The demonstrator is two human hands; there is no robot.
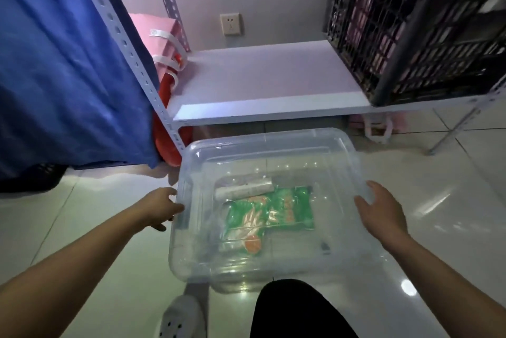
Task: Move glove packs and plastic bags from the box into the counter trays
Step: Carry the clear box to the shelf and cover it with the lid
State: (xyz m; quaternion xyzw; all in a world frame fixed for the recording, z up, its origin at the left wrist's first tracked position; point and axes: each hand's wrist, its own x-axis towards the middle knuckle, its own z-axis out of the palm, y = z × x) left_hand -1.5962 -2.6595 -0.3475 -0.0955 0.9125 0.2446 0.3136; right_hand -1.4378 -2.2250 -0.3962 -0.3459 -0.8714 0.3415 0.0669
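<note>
Plainly little is done: the green glove packs (269, 218) lie on the floor of the clear box (189, 255), toward its far side, with a roll of plastic bags (245, 190) at their far edge. The left hand (161, 207) curls its fingers over the box's left rim, while the right hand (383, 211) rests spread against the right rim. No counter trays show (only a shelf (262, 83)), so every transfer seems left.

Head view: from above the clear box (262, 146), close, facing forward and down.
Beyond box: shelf (268, 80).
</note>
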